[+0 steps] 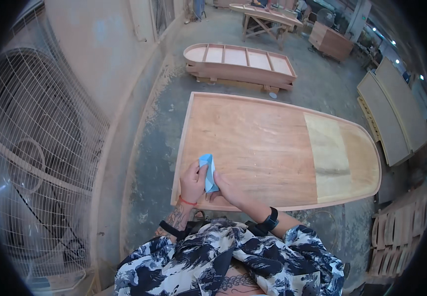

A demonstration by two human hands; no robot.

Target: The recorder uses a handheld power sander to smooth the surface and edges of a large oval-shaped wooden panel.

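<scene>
A folded blue sheet (210, 178) lies between my two hands, over the near left part of a rimmed wooden panel (258, 143). My left hand (192, 184), fingers curled, grips the sheet's left side with the thumb on it, while my right hand (227, 190), partly curled, grips its lower right edge. Beyond the panel lies a ribbed wooden frame (243, 70); a wire grille (68, 180) stands far left.

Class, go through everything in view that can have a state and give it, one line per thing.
Blue sheet: folded, held
Left hand: closed on it
Right hand: closed on it
Red band: around left wrist
Rimmed panel: lying flat
Divided frame: open side up
Boards: leaning
Curved strips: stacked
</scene>
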